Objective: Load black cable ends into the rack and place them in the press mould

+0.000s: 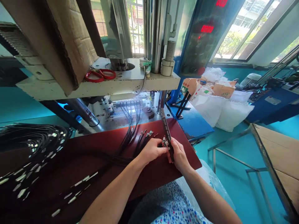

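Red-brown bench [161,171]: our right hand [180,156] clamps long black bar [165,126], left hand [151,151] pinches silver connectors [165,142]; piled black cables [50,132] lie untouched.

A dark red board [158,171] serves as the work surface. A thick bundle of black cables [50,133] with silvery ends lies along its left side, and a smaller bunch of metal-tipped wires [139,143] lies mid-board; the shadowed left corner is hard to read.
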A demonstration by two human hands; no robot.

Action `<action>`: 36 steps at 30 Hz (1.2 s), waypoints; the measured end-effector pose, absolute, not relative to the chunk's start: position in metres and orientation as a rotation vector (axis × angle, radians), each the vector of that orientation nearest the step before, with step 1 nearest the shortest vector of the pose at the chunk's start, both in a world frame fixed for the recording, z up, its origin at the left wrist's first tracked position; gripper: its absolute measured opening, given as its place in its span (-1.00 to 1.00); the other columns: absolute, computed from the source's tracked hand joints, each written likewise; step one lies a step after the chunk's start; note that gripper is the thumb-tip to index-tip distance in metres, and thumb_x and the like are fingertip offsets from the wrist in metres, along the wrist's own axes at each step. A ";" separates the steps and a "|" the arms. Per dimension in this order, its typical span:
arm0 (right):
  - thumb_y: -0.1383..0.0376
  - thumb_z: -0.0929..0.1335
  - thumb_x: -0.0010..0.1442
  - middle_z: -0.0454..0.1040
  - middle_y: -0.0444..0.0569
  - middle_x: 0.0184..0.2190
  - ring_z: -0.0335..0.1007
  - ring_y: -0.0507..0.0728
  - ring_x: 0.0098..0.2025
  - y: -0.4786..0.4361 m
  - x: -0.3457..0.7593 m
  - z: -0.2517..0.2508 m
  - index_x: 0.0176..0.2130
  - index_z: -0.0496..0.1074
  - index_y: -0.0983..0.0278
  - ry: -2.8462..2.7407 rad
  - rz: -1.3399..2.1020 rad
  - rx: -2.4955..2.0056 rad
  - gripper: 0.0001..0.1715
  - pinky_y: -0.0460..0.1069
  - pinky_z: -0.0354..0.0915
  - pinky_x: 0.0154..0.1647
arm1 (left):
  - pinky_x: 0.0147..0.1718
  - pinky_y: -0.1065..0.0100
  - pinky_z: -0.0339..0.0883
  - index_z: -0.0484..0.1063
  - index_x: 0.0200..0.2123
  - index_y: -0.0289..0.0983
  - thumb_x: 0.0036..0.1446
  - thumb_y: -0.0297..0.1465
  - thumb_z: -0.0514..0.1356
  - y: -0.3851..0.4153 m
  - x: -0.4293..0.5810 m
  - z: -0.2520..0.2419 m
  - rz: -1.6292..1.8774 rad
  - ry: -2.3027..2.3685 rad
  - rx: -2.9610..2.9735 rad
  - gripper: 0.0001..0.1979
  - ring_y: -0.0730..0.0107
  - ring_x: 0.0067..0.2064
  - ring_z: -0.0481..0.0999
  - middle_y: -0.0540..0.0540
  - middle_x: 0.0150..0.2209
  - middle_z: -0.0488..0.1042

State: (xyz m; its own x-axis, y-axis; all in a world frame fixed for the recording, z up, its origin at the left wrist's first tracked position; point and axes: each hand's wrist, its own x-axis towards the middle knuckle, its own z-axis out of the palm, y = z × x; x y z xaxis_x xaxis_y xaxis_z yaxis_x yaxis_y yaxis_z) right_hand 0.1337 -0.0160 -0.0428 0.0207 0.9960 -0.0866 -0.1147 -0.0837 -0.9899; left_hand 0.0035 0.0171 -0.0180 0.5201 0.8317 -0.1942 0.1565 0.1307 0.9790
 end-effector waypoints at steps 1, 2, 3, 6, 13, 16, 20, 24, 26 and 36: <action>0.02 0.17 0.21 0.17 -0.29 -0.78 0.04 -0.06 -0.82 -0.016 0.134 -0.042 -0.37 0.28 0.27 -1.072 1.301 -1.196 -0.62 -0.19 -0.06 -0.87 | -0.66 0.48 -0.11 0.33 -0.55 -0.34 -0.13 -0.28 0.18 0.017 0.003 -0.018 0.617 0.934 1.374 -0.79 0.63 -0.68 0.04 0.13 -0.72 0.16; 0.03 0.18 0.22 0.17 -0.29 -0.78 0.04 -0.07 -0.82 -0.017 0.134 -0.042 -0.35 0.28 0.27 -1.079 1.300 -1.190 -0.63 -0.19 -0.05 -0.87 | -0.66 0.48 -0.11 0.33 -0.55 -0.34 -0.12 -0.30 0.18 0.017 0.004 -0.017 0.622 0.937 1.369 -0.81 0.64 -0.67 0.04 0.13 -0.71 0.17; 0.04 0.18 0.22 0.17 -0.29 -0.78 0.04 -0.07 -0.82 -0.017 0.134 -0.042 -0.33 0.29 0.27 -1.085 1.300 -1.181 -0.64 -0.19 -0.05 -0.86 | -0.65 0.49 -0.11 0.33 -0.55 -0.34 -0.12 -0.32 0.17 0.017 0.004 -0.017 0.624 0.944 1.367 -0.83 0.64 -0.67 0.03 0.13 -0.70 0.17; 0.06 0.18 0.22 0.19 -0.28 -0.77 0.05 -0.07 -0.81 -0.017 0.136 -0.042 -0.32 0.29 0.27 -1.082 1.309 -1.167 -0.66 -0.19 -0.04 -0.86 | -0.64 0.49 -0.09 0.33 -0.56 -0.34 -0.12 -0.36 0.16 0.017 0.004 -0.017 0.620 0.955 1.379 -0.86 0.64 -0.66 0.04 0.13 -0.69 0.17; 0.07 0.17 0.23 0.18 -0.29 -0.77 0.04 -0.07 -0.81 -0.017 0.136 -0.041 -0.28 0.31 0.29 -1.146 1.315 -1.192 -0.64 -0.19 -0.06 -0.86 | -0.59 0.49 0.04 0.37 -0.53 -0.36 -0.11 -0.40 0.15 0.018 0.003 -0.023 0.662 0.926 1.401 -0.88 0.57 -0.60 0.17 0.08 -0.66 0.27; 0.07 0.16 0.23 0.17 -0.29 -0.76 0.03 -0.07 -0.80 -0.018 0.133 -0.044 -0.20 0.31 0.31 -1.213 1.217 -1.206 -0.62 -0.19 -0.01 -0.84 | -0.50 0.47 0.16 0.37 -0.55 -0.35 -0.11 -0.44 0.11 0.018 0.003 -0.025 0.672 0.876 1.421 -0.91 0.49 -0.52 0.31 0.04 -0.61 0.36; 0.07 0.16 0.24 0.18 -0.29 -0.74 0.05 -0.06 -0.78 -0.018 0.130 -0.049 -0.15 0.31 0.31 -1.300 1.111 -1.234 -0.60 -0.18 0.03 -0.82 | -0.59 0.47 0.11 0.34 -0.56 -0.33 -0.10 -0.43 0.11 0.016 0.002 -0.024 0.643 0.898 1.430 -0.91 0.53 -0.62 0.26 0.07 -0.68 0.30; 0.08 0.16 0.25 0.22 -0.26 -0.70 0.08 -0.07 -0.76 -0.018 0.132 -0.047 -0.26 0.31 0.29 -1.240 1.206 -1.157 -0.65 -0.18 0.01 -0.82 | -0.62 0.49 0.02 0.36 -0.48 -0.34 -0.06 -0.30 0.16 0.018 -0.002 -0.017 0.619 0.889 1.329 -0.82 0.57 -0.61 0.19 0.09 -0.65 0.26; 0.09 0.15 0.26 0.22 -0.26 -0.71 0.06 -0.07 -0.78 -0.018 0.133 -0.046 -0.33 0.29 0.28 -1.175 1.219 -1.149 -0.66 -0.18 -0.02 -0.83 | -0.57 0.49 0.02 0.39 -0.45 -0.35 -0.05 -0.23 0.18 0.021 -0.005 -0.015 0.642 0.839 1.276 -0.74 0.57 -0.55 0.21 0.05 -0.59 0.31; 0.09 0.16 0.26 0.19 -0.28 -0.76 0.02 -0.07 -0.80 -0.021 0.135 -0.048 -0.28 0.27 0.28 -1.100 1.260 -1.116 -0.68 -0.19 -0.07 -0.84 | -0.62 0.47 -0.11 0.38 -0.46 -0.35 -0.20 -0.04 0.25 0.026 -0.006 -0.022 0.642 0.880 1.055 -0.55 0.60 -0.59 0.13 0.06 -0.63 0.25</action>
State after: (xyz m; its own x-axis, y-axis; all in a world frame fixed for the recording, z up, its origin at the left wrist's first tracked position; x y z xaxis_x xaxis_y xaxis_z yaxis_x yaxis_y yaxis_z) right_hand 0.1353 -0.0208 -0.0482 0.0134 0.9999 -0.0013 -0.1338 0.0005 -0.9910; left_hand -0.0060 0.0259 -0.0216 0.5117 0.8046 -0.3011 -0.0412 0.3731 0.9269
